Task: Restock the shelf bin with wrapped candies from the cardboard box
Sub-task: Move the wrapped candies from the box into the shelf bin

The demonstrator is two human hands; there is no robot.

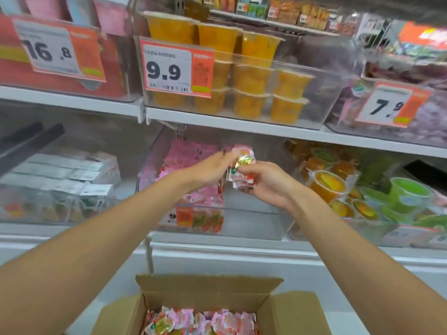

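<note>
An open cardboard box (210,288) at the bottom centre holds several pink and red wrapped candies (200,321). Above it, a clear shelf bin (251,221) on the lower shelf has a pile of the same pink candies (191,155) in its left and rear part. My right hand (266,182) holds a small stack of wrapped candies (242,169) over the bin. My left hand (208,169) reaches in from the left, its fingertips touching the top of that stack.
Orange jelly cups (251,78) fill the bin on the shelf above, behind a 9.9 price tag (174,68). Right of the candy bin lie green and orange jelly cups (362,187). Left of it is a bin of white packets (63,175).
</note>
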